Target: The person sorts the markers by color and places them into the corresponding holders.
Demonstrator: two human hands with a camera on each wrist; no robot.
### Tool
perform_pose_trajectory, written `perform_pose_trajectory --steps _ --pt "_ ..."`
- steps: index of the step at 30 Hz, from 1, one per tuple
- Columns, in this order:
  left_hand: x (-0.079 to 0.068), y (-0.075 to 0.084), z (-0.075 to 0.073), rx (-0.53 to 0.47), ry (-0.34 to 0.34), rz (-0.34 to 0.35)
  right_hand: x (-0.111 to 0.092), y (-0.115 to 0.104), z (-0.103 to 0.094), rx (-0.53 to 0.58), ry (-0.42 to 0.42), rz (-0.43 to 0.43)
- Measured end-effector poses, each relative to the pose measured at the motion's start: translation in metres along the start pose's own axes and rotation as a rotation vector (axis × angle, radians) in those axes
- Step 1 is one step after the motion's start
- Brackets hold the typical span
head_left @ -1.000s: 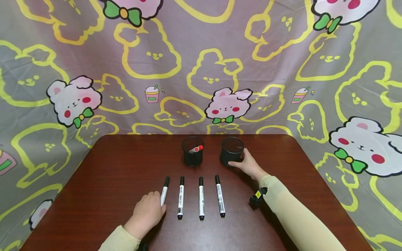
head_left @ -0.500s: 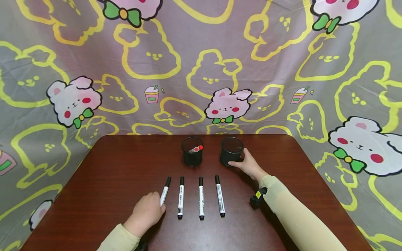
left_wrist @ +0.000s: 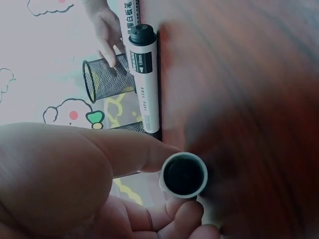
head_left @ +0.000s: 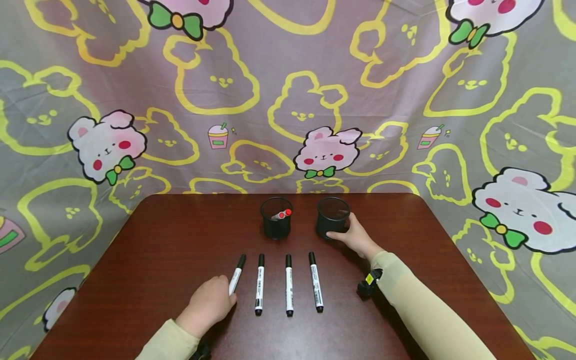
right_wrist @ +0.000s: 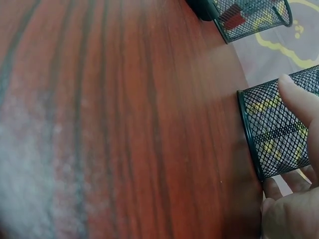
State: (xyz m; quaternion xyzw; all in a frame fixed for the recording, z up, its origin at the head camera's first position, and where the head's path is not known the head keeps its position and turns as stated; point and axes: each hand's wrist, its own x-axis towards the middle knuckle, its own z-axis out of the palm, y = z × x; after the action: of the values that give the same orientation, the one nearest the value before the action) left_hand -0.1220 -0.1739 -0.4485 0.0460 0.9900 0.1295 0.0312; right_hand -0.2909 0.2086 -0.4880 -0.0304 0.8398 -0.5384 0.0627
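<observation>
Pinched between thumb and fingers of my left hand [head_left: 210,306] is the leftmost whiteboard marker [head_left: 236,277], white with a black cap. Its round white end [left_wrist: 184,175] faces the camera in the left wrist view. My right hand [head_left: 358,237] grips the right black mesh pen cup [head_left: 332,218], thumb on the near side and fingers around the far side. That cup stands upright on the table. Several more black-capped markers lie in a row, among them one [head_left: 259,285] just right of my left hand, a middle one [head_left: 289,286] and the rightmost [head_left: 316,282].
Left of the gripped cup stands a second mesh pen cup [head_left: 276,227] holding red-ended markers [head_left: 284,214]. The brown wooden table [head_left: 189,220] ends at a cartoon-patterned cloth [head_left: 252,115]. A small black camera [head_left: 368,285] is at the right wrist.
The marker in my left hand has tilted slightly, its cap end leaning further right. My right hand and its cup stay in place.
</observation>
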Motion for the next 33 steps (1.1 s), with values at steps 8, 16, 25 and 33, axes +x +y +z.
perform_pose_trajectory --steps 8,16,25,33 --pt "0.001 -0.001 -0.003 -0.021 -0.005 -0.01 -0.002 -0.001 -0.001 0.015 -0.004 0.013" --pt "0.001 -0.003 -0.008 -0.025 0.02 -0.016 -0.002 0.0 0.0 0.008 -0.004 0.01" --pt "0.003 -0.002 -0.018 -0.041 0.053 -0.004 -0.002 0.0 0.0 0.005 0.004 0.011" --pt "0.004 -0.002 -0.021 -0.071 0.1 -0.002 -0.003 -0.001 0.0 0.01 0.005 0.022"
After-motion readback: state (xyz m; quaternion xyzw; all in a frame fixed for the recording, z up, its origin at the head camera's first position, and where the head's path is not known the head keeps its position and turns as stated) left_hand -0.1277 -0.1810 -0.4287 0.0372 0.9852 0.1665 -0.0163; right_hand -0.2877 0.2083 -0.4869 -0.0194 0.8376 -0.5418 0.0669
